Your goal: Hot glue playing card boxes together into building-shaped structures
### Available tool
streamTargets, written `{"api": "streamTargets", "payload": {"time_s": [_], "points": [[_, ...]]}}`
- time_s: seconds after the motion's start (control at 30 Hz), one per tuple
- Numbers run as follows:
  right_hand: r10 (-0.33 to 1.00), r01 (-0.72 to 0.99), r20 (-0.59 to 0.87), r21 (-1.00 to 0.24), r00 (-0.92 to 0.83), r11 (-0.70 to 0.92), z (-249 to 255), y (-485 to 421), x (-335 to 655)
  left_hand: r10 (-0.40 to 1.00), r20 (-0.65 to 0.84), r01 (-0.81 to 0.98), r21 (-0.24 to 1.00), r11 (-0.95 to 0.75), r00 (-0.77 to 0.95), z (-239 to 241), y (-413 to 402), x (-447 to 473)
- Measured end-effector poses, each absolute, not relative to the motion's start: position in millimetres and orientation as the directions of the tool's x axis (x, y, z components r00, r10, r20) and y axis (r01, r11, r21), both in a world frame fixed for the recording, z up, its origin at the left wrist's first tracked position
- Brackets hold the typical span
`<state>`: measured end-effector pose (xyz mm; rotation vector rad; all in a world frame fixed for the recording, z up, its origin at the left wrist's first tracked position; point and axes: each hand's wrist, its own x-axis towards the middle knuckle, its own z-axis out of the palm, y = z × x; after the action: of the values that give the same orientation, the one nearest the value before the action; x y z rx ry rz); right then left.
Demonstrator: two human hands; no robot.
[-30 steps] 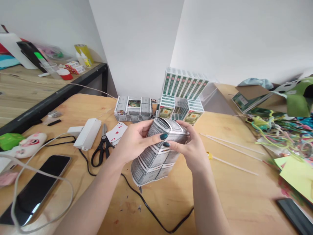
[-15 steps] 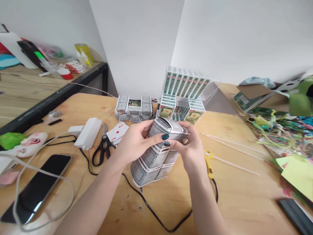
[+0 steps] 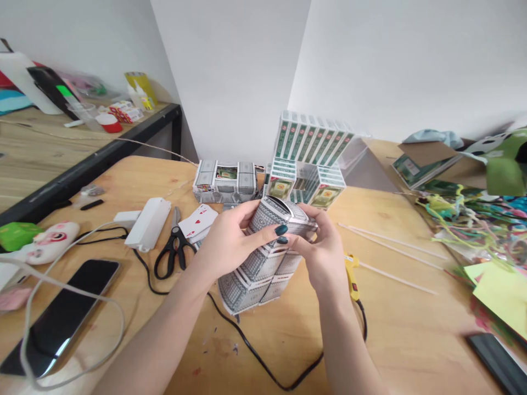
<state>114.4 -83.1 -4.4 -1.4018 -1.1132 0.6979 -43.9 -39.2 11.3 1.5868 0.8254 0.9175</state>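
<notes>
Just left of your fingers (image 3: 265, 236), scissors (image 3: 175, 249) are lying, a yellow glue gun (image 3: 351, 270) sitting right. Your left hand (image 3: 226, 244) and right hand (image 3: 325, 258) are clasping the card tower (image 3: 247, 281) between curled fingers.

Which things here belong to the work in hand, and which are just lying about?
In hand: card tower, gripped by left hand and right hand; likely also glue gun, loose cards, card packs.
Lying about: scissors, phone, white adapter, plush toy.
</notes>
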Motion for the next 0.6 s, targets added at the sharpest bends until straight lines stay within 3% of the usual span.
{"api": "streamTargets", "payload": {"time_s": [0.13, 0.6], "points": [[0.922, 0.078, 0.074, -0.996, 0.380, 0.047, 0.2, -83.5, 111.3, 0.890, 0.142, 0.128, 0.968, -0.217, 0.434, 11.5, -40.5, -43.3], [0.909, 0.109, 0.081, -0.993, 0.410, 0.040, 6.8, -87.8, 104.9, 0.890, 0.142, 0.153, 0.962, -0.228, 0.433, 11.1, -39.5, -45.7]]}}
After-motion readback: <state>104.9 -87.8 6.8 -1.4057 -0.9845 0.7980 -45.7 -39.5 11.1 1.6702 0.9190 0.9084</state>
